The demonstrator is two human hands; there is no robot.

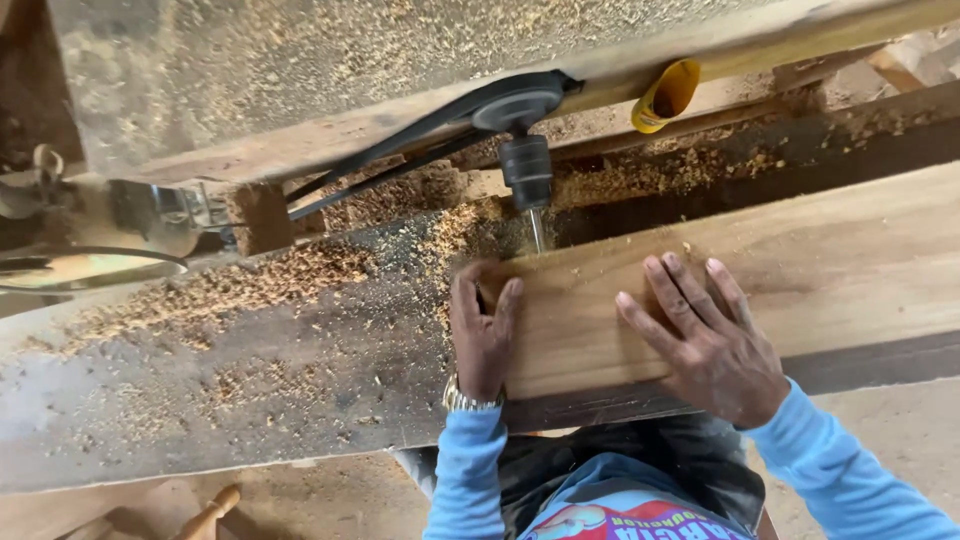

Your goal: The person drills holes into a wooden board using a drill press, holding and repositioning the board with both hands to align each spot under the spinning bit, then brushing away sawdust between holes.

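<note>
The fingers of the right hand (712, 340) lie spread and flat on the top face of a pale wooden plank (700, 290), pressing down rather than closing around anything; such a splayed palm appears suited to keeping the board from lifting or twisting. The left hand (482, 335) is cupped over the plank's near end, its thumb and fingers curled against the end grain, gripping that corner; this hold seems meant to steady the board endwise. A metal wristwatch (468, 398) sits on the left wrist, and both forearms wear light blue sleeves (850, 480).

The plank rests lengthwise on a worn, dusty bench top (250, 370), with its far edge brought up to a horizontal drill bit (537, 230) that projects from a dark chuck (526, 170). The bit's tip meets the board's edge just beyond the left fingertips; whether it has entered the wood cannot be told. A black drive belt (400, 150) runs from the pulley above the chuck toward the left. Sawdust and shavings (270, 275) lie heaped along the bench beside the spindle. A yellow cup-shaped object (665, 95) hangs under the beam behind.
</note>
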